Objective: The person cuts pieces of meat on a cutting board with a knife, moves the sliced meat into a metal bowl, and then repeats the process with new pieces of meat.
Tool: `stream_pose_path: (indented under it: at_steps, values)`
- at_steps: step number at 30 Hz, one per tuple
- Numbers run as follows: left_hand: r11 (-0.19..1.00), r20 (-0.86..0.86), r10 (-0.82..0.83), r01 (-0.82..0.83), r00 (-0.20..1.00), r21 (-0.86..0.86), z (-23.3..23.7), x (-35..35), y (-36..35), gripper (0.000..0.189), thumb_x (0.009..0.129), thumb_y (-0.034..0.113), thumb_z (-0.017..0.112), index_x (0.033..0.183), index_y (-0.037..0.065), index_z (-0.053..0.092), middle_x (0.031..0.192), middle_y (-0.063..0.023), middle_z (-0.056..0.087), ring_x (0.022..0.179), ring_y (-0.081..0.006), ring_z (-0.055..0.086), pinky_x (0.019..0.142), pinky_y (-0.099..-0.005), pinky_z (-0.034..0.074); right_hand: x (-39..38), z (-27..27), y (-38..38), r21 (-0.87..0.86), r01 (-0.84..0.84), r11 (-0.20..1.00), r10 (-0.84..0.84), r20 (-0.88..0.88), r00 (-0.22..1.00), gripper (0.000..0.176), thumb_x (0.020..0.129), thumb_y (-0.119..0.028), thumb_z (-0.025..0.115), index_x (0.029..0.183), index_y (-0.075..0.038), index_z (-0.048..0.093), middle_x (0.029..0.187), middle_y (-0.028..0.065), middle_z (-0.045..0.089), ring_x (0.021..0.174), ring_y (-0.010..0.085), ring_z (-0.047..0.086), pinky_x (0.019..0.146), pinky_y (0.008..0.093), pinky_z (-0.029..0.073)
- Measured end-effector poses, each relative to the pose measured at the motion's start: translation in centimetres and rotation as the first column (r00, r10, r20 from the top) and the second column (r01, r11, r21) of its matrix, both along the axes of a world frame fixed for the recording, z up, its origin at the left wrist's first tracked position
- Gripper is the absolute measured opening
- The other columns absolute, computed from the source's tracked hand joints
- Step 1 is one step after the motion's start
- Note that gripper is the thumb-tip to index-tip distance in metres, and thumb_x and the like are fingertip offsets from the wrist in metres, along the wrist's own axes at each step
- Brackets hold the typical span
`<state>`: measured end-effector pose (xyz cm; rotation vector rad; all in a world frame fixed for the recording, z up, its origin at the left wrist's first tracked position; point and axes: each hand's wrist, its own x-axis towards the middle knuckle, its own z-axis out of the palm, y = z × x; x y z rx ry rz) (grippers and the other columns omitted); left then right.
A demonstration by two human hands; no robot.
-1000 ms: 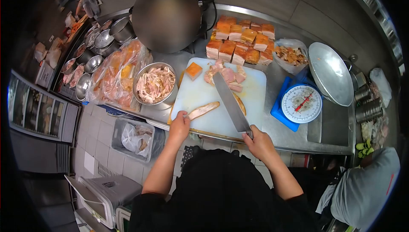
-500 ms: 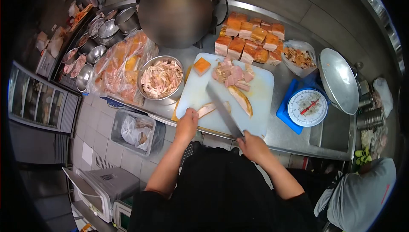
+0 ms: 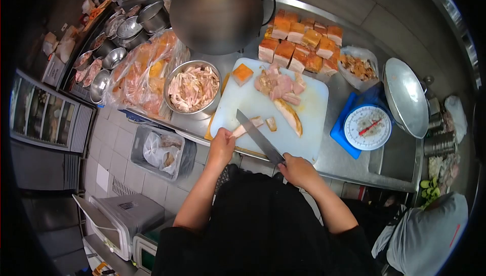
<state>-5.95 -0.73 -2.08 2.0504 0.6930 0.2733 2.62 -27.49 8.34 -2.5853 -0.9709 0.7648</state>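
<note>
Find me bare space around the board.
Bare: left middle of the cutting board, between square pork piece and knife; steel counter, between board and blue scale. Crowded: behind the board, with pork blocks and filled plastic bag.

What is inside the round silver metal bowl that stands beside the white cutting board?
The round metal bowl holds a heap of pale pink meat strips. The heap covers the bottom, so what lies under it cannot be seen.

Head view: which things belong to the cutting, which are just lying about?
Cutting job:
left hand
meat strip
right hand
knife
cutting board
likely bowl of sliced meat and stacked meat blocks

Apparently just lying about:
blue scale
metal dish
grey tub
</note>
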Motion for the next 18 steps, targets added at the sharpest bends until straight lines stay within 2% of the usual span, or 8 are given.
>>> stream_pose_path:
  at_steps: [2,4,8,10,11,13,17,18]
  values:
    - [1.000,-0.005,0.005,-0.005,1.000,0.005,-0.1,-0.4,0.2,0.016,0.098,0.011,0.067,0.104,-0.001,0.058,0.085,-0.0108,0.068,0.076,-0.0194,0.068,0.070,-0.0343,0.055,0.3,1.1,0.3,0.016,-0.009,1.000,0.010,-0.012,1.000,0.031,0.101,-0.030,0.060,0.109,0.001,0.061,0.083,0.0240,0.073,0.082,0.0462,0.071,0.078,0.0559,0.055]
    - [0.991,0.024,0.024,-0.021,0.999,-0.133,-0.7,-0.1,0.5,0.013,0.099,0.009,0.066,0.102,-0.001,0.059,0.085,-0.0097,0.068,0.073,-0.0164,0.069,0.068,-0.0314,0.056,0.2,4.2,0.9,0.072,0.086,0.994,-0.086,-0.009,0.996,0.031,0.101,-0.029,0.060,0.109,0.001,0.061,0.087,0.0264,0.073,0.085,0.0470,0.071,0.079,0.0563,0.055]
    - [0.961,0.040,0.087,-0.073,0.995,-0.265,0.1,0.1,0.1,0.011,0.099,0.007,0.065,0.100,-0.002,0.059,0.084,-0.0088,0.068,0.073,-0.0148,0.069,0.068,-0.0298,0.057,-1.0,3.1,1.3,0.221,0.136,0.966,-0.133,-0.028,0.991,0.030,0.101,-0.028,0.060,0.108,0.001,0.061,0.088,0.0266,0.073,0.085,0.0467,0.071,0.080,0.0560,0.055]
    - [0.979,0.047,0.058,-0.048,0.997,-0.196,0.2,0.1,-0.1,0.012,0.098,0.008,0.067,0.099,-0.001,0.060,0.080,-0.0076,0.067,0.072,-0.0143,0.068,0.067,-0.0302,0.056,-1.0,-0.6,1.4,0.039,-0.021,0.999,0.020,0.011,1.000,0.031,0.102,-0.029,0.059,0.110,0.000,0.061,0.082,0.0252,0.072,0.080,0.0466,0.070,0.076,0.0553,0.055]
    - [0.980,0.045,0.054,-0.044,0.998,-0.196,0.3,-0.1,-0.2,0.012,0.098,0.008,0.067,0.099,-0.001,0.060,0.080,-0.0076,0.067,0.072,-0.0143,0.068,0.067,-0.0302,0.056,-0.8,-1.0,1.1,0.039,-0.017,0.999,0.016,0.010,1.000,0.031,0.102,-0.029,0.059,0.110,0.000,0.061,0.082,0.0252,0.072,0.080,0.0466,0.070,0.076,0.0553,0.055]
    - [0.999,0.039,0.050,-0.049,0.998,-0.015,0.6,0.4,-0.3,0.011,0.097,0.008,0.069,0.098,0.000,0.062,0.076,-0.0062,0.066,0.070,-0.0136,0.065,0.066,-0.0308,0.054,0.5,-0.3,1.1,-0.020,0.076,0.997,-0.078,-0.223,0.972,0.035,0.102,-0.032,0.060,0.113,0.001,0.061,0.077,0.0239,0.071,0.068,0.0426,0.070,0.070,0.0523,0.056]
    - [0.999,0.015,-0.020,0.020,1.000,0.046,2.6,2.1,-0.1,0.010,0.094,0.007,0.069,0.098,0.000,0.064,0.087,-0.0104,0.070,0.078,-0.0207,0.068,0.069,-0.0350,0.053,0.7,1.8,-1.8,-0.003,0.283,0.959,-0.268,-0.331,0.905,0.038,0.102,-0.033,0.061,0.116,0.001,0.060,0.071,0.0221,0.069,0.055,0.0348,0.068,0.060,0.0464,0.056]
    - [0.990,0.108,-0.102,0.091,0.989,0.107,2.5,2.9,0.0,0.011,0.093,0.009,0.070,0.100,0.001,0.066,0.096,-0.0113,0.070,0.087,-0.0235,0.068,0.076,-0.0369,0.054,0.5,1.7,-3.1,0.020,0.394,0.919,-0.361,-0.359,0.861,0.036,0.102,-0.032,0.062,0.115,0.001,0.060,0.067,0.0184,0.067,0.050,0.0288,0.066,0.055,0.0426,0.054]
